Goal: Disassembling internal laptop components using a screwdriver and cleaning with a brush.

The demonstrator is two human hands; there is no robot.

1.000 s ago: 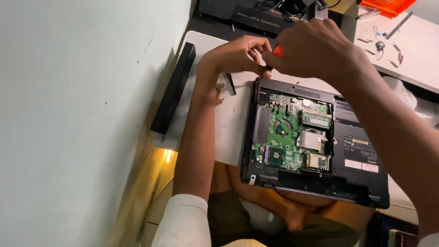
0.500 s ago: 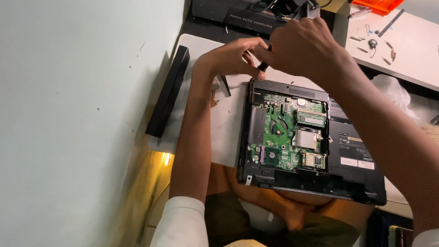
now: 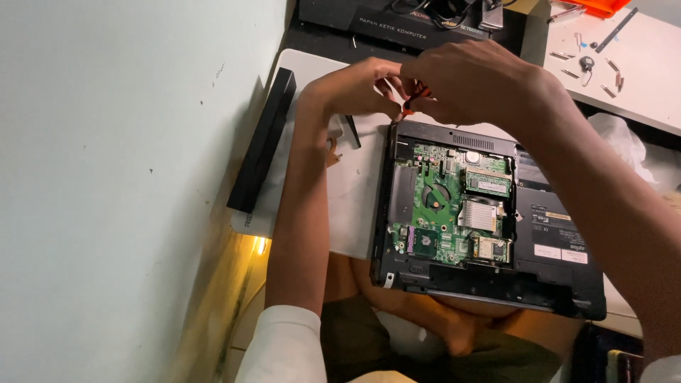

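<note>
An opened black laptop [image 3: 553, 234] lies upside down on a white table [image 3: 355, 191], its green circuit board [image 3: 440, 213] and fan bare. Both my hands meet over the laptop's far left corner. My right hand [image 3: 475, 81] is closed around a small red-handled screwdriver [image 3: 415, 96], which is mostly hidden by my fingers. My left hand [image 3: 355, 89] pinches the tool's lower end with its fingertips, just above the corner of the case. The tip itself is hidden.
A long black bar [image 3: 262, 142] lies along the table's left edge beside the pale wall. A black device [image 3: 397, 25] sits at the far side. On the right a white surface [image 3: 638, 78] carries small screws and tools, with a crumpled plastic bag [image 3: 624, 142] below it.
Both hands have stayed at the laptop's far left corner, shifting a little over it. The red handle shows less between my fingers than it did a second ago.
</note>
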